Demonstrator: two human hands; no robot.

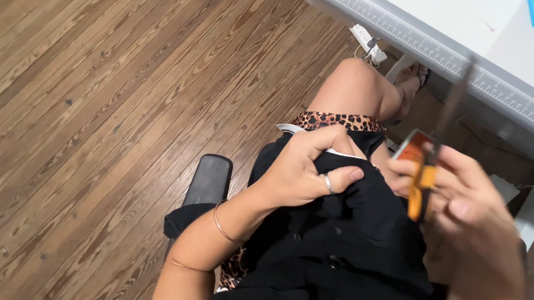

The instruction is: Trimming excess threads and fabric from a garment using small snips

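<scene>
Left hand [307,169] pinches the black buttoned garment [349,241] at its 12 o'clock edge; right hand [468,206], clasping orange-handled scissors [424,183], should probably cut slowly, fabric taut.

Wood plank floor [89,121], white table [459,19] w/ ruler edge, black chair armrest [209,180]

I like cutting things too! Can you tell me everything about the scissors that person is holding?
The scissors have orange handles and dark, blurred blades pointing up toward the white table. The right hand grips the handles, raised above the black garment on the lap. Whether the blades are open is unclear.
</scene>
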